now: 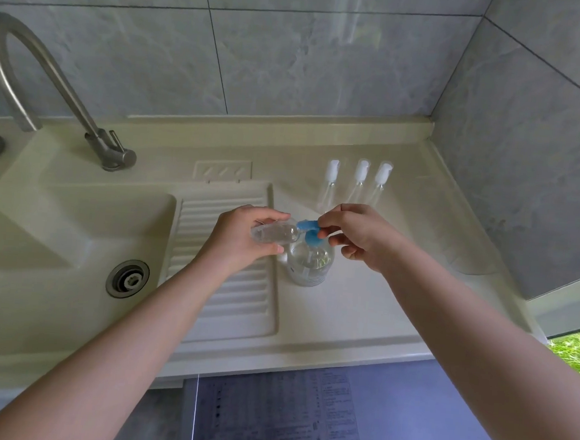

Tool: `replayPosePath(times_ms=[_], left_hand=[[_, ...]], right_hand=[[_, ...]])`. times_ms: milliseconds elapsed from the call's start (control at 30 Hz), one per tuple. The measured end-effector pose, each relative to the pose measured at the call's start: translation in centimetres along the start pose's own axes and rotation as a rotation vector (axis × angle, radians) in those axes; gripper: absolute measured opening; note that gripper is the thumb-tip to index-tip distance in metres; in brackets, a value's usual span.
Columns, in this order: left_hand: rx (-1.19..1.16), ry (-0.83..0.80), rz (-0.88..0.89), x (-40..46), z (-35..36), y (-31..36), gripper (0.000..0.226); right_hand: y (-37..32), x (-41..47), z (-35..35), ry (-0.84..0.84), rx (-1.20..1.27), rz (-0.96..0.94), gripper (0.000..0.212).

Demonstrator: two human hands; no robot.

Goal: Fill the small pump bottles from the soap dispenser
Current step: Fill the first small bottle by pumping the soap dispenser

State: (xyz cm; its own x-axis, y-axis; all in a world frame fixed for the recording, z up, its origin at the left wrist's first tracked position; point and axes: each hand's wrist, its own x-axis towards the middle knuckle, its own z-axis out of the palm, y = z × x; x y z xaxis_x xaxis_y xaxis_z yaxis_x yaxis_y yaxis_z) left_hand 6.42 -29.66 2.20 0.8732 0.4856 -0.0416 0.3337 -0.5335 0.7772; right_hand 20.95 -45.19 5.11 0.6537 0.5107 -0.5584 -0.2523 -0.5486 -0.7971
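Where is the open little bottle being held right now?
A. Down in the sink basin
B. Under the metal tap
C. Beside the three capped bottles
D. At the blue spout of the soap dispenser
D: the left hand holds the small bottle tilted, its mouth at the blue spout.

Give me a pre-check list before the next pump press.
1. Small bottle gripped by left hand: ok.
2. Bottle mouth at the blue pump nozzle: ok, they meet.
3. Right hand on the pump head: ok, fingers pinch it.
4. Soap dispenser upright on the counter: ok.
5. Dispenser has liquid: ok, clear fill visible.
6. Fill level in the held bottle: cannot tell.
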Motion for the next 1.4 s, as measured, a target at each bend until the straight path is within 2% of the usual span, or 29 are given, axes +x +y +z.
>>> replayPosePath(times_ms=[967,1400], left_hand=[[0.001,-0.012,0.000,0.2,-0.1,-0.1,0.057],[0.009,-0.022,-0.033,0.4,-0.1,-0.1,0.057]], right_hand=[[1.2,0.3,0.8,0.027,0.131,-0.021,0.004],[0.9,0.1,1.3,0.079,0.083,-0.050,0.005]])
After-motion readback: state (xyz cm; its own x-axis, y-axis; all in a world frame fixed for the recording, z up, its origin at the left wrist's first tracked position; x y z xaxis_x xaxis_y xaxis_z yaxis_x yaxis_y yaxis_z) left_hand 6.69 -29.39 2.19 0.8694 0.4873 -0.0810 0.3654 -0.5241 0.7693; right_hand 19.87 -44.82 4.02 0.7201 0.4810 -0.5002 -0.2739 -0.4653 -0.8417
